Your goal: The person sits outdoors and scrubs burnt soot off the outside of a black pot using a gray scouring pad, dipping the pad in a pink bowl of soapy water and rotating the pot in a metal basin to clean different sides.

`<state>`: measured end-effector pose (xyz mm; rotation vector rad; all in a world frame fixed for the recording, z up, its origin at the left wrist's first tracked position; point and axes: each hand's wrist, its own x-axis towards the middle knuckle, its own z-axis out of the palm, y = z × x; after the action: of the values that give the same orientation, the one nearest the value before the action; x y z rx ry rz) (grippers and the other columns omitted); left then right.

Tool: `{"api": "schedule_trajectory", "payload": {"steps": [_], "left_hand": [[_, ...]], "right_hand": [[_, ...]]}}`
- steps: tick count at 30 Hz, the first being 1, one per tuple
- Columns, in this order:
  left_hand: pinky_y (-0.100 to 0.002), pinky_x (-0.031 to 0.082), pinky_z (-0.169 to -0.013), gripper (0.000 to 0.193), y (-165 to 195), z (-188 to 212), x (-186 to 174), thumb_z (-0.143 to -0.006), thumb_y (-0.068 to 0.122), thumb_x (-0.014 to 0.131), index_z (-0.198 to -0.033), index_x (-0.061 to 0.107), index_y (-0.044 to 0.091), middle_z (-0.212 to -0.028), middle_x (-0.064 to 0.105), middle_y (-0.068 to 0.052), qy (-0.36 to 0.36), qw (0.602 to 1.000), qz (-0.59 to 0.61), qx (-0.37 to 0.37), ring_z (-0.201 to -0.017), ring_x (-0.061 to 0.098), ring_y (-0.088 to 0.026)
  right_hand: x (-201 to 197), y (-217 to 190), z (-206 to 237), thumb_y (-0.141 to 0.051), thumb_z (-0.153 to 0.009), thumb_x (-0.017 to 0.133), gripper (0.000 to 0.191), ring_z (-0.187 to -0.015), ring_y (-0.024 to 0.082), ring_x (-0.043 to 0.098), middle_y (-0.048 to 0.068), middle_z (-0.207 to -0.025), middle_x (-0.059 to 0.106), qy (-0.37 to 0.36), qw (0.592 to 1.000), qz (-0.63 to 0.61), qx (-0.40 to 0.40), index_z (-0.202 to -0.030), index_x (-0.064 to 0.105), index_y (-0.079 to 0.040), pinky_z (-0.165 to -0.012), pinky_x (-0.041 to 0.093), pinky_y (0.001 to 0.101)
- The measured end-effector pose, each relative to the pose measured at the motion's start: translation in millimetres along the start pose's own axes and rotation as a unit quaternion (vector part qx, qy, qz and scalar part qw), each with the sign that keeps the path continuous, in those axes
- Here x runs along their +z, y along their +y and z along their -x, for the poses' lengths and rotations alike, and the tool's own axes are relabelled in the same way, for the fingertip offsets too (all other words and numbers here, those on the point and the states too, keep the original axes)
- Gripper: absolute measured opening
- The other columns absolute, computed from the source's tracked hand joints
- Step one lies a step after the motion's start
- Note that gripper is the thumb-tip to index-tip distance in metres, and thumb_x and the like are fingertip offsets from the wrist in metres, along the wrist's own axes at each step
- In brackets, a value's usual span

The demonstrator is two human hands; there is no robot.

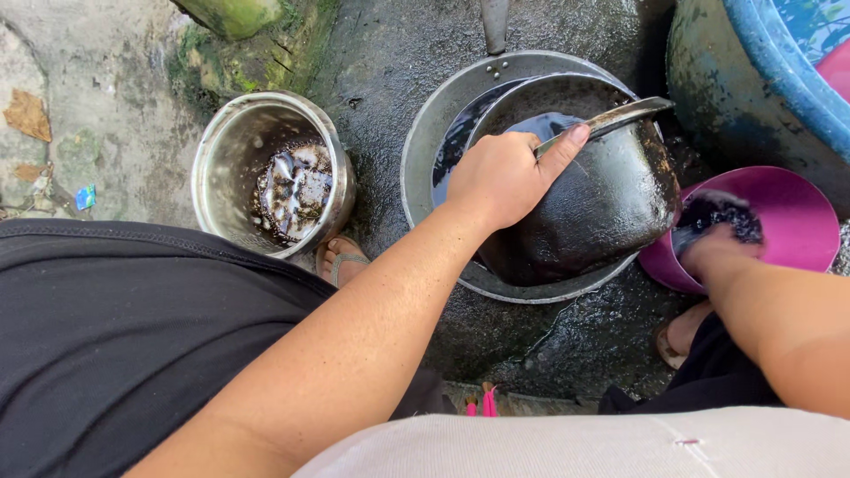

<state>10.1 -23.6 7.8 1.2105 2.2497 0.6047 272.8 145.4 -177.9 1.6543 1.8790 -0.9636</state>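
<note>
My left hand (506, 177) grips the rim and handle of a soot-black pot (602, 204), which is tilted on its side inside a wide steel pan (425, 150). My right hand (717, 252) reaches into a magenta plastic bowl (797, 221) and is closed on a dark scouring pad (722, 217) covered in black grime. Dark dirty water lies in the pan behind the pot.
A steel pot (226, 150) with murky water stands to the left on wet concrete. A big blue tub (761, 71) sits at the top right. My feet in sandals (341, 257) are on the ground near the pans. Mossy stone lies at the top left.
</note>
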Motion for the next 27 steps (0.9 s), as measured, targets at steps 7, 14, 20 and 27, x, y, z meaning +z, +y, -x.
{"api": "schedule_trajectory", "payload": {"steps": [7,14,20,27], "left_hand": [[-0.045,0.057,-0.075,0.085,-4.1,1.4,-2.3,-0.087,0.080,0.032,-0.079,0.079,0.009,-0.076,0.077,-0.016,-0.027,0.999,0.007,-0.026,-0.079,0.077,-0.033],[-0.046,0.054,-0.086,0.081,-11.8,-4.1,-2.9,-0.088,0.078,0.037,-0.090,0.081,0.010,-0.092,0.077,-0.019,0.016,0.999,0.030,-0.022,-0.095,0.073,-0.038],[-0.045,0.052,-0.089,0.081,-20.2,3.8,7.0,-0.092,0.075,0.037,-0.088,0.079,0.006,-0.093,0.076,-0.022,0.082,0.992,0.093,-0.005,-0.097,0.071,-0.040],[-0.044,0.052,-0.093,0.083,-24.7,5.2,15.4,-0.094,0.075,0.035,-0.087,0.078,0.003,-0.095,0.076,-0.023,0.057,0.991,0.118,0.001,-0.098,0.071,-0.041]], "right_hand": [[11.6,-12.6,9.7,-0.038,-0.080,0.080,0.080,-0.114,0.038,0.068,0.024,-0.136,0.065,0.037,0.995,-0.091,-0.006,-0.148,0.051,-0.006,-0.093,0.055,0.0504],[-42.0,-58.5,74.7,-0.035,-0.082,0.082,0.077,-0.097,0.033,0.066,0.014,-0.119,0.061,0.040,0.976,-0.198,0.082,-0.144,0.043,-0.013,-0.072,0.056,0.0548],[-95.4,-77.0,139.5,-0.040,-0.091,0.062,0.029,-0.050,0.019,0.055,0.006,-0.065,0.062,-0.132,0.961,-0.243,0.022,-0.085,0.068,-0.012,-0.043,0.043,0.0329],[-129.9,-115.3,203.6,-0.036,-0.092,0.066,0.032,-0.057,0.018,0.054,0.005,-0.074,0.060,0.043,0.951,-0.246,-0.182,-0.111,0.063,-0.010,-0.046,0.037,0.0350]]}}
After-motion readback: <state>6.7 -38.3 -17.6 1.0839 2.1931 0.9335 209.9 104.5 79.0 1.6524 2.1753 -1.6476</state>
